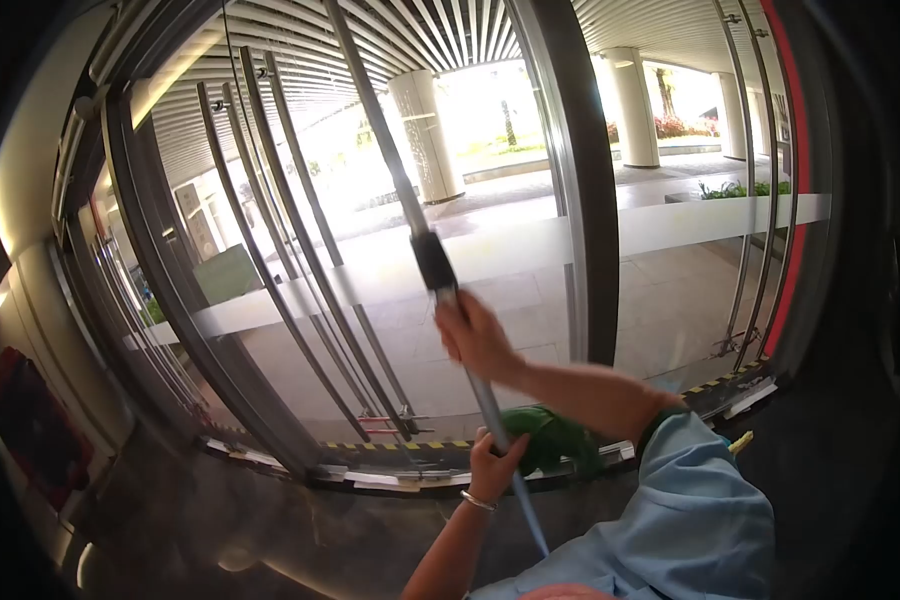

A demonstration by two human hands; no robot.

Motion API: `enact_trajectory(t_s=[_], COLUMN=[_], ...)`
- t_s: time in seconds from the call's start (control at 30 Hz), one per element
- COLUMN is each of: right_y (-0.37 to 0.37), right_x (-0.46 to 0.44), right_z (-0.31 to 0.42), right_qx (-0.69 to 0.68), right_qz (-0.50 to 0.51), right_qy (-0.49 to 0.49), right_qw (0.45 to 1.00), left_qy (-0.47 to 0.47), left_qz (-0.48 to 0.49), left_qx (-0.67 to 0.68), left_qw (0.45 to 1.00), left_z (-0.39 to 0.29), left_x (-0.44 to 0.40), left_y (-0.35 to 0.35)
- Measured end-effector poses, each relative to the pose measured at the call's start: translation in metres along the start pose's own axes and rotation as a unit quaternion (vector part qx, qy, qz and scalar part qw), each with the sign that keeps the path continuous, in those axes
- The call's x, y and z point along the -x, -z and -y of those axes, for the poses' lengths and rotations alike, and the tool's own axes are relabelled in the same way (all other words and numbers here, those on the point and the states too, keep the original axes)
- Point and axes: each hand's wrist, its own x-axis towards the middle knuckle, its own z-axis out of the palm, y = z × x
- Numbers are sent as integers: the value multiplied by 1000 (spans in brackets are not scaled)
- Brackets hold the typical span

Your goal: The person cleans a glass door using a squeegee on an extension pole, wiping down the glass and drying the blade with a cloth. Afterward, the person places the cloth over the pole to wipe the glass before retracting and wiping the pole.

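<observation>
A long telescopic pole [390,160] with a black clamp [433,262] runs slantwise from the top of the view down to my body. Just below the clamp, my right hand [475,335] is closed around the shaft. Lower down, my left hand [495,465], with a bracelet at the wrist, grips the same pole near its bluish lower section [530,517]. The pole's upper end lies outside the view. Close behind my left hand shows a crumpled-looking green thing [547,437], partly hidden by the pole and hand; its kind is unclear.
Ahead stand glass doors with long metal handles [240,180], a frosted band [660,222] and a thick dark frame post [590,180]. Yellow-black tape [370,446] marks the threshold. Columns [425,140] and plants [735,189] show beyond the glass. A dark red object [38,425] stands left.
</observation>
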Motion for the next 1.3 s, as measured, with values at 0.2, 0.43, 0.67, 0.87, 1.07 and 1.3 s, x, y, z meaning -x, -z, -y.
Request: enact_trajectory(t_s=[0.2, 0.43, 0.67, 0.87, 1.07, 1.3], right_y=[42, 86, 127, 123, 126, 94], right_x=[-118, -173, -210, -191, -180, -100], right_z=[85, 135, 130, 131, 101, 33], right_qx=[119, 80, 160, 161, 144, 162], right_qz=[-66, -93, -119, -123, -163, -167], right_qy=[155, 163, 188, 160, 162, 112], right_qw=[978, 979, 962, 966, 962, 966], left_qy=[58, 105, 154, 201, 240, 265], left_qz=[32, -28, 13, 18, 35, 31], left_qx=[-30, 42, 85, 142, 115, 57], left_qw=[997, 993, 984, 969, 963, 962], left_z=[83, 87, 75, 76, 84, 96], left_x=[49, 55, 39, 47, 76, 174], left_y=[-78, -110, -124, -133, -129, -102])
